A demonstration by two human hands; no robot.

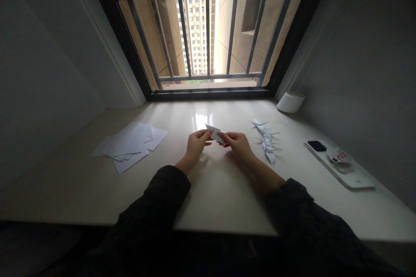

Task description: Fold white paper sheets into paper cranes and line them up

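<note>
A small folded piece of white paper (215,134) is held up between my two hands, a little above the white surface. My left hand (196,143) pinches its left side between thumb and fingers. On the right side, my right hand (238,143) grips it the same way, with the thumb on the face turned to me. The paper has a pointed upper left corner; its lower edges are partly hidden by my fingers. To the right of my right hand, several folded white paper cranes (267,139) stand in a close row.
Loose white paper sheets (131,140) lie overlapping on the left of the white countertop (224,199). A phone (338,165) with a cartoon grip lies at the right. A white cylinder-like object (290,102) stands in the back right corner, below a barred window (208,91).
</note>
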